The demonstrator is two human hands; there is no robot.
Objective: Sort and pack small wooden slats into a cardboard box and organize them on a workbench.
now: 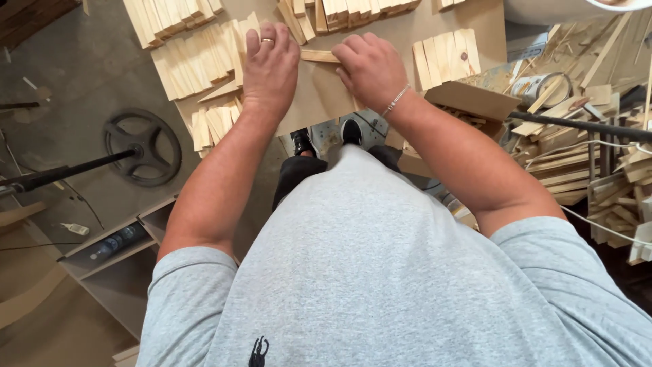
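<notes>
The left hand lies palm down on the board, fingers spread and flat, a ring on one finger; its fingertips press on the left end of a thin wooden slat that lies crosswise between the two hands. The right hand, with a bracelet at the wrist, is curled over the slat's right end, fingers bent down onto it. Whether either hand truly pinches the slat or only presses it flat I cannot tell, since the fingertips are hidden behind the knuckles.

The slat sits near the middle of the board, with rows of similar slats around it: a fanned row just left of the left hand, a smaller bunch near the board's front left corner, a short row right of the right hand, and more stacks along the far edge.

Below the board the person's black shoes show on the floor. To the right lies a loose heap of wood offcuts with a tin can among it; to the left a dark wheel rests on the concrete.

As I judge it, the likeliest slip is a sleeve or wrist brushing the fanned row and knocking it out of order, because it lies so close to the left hand. The bunch at the corner could also slide off the edge if the board is jolted, and rough slat ends could give bare fingers a splinter.
</notes>
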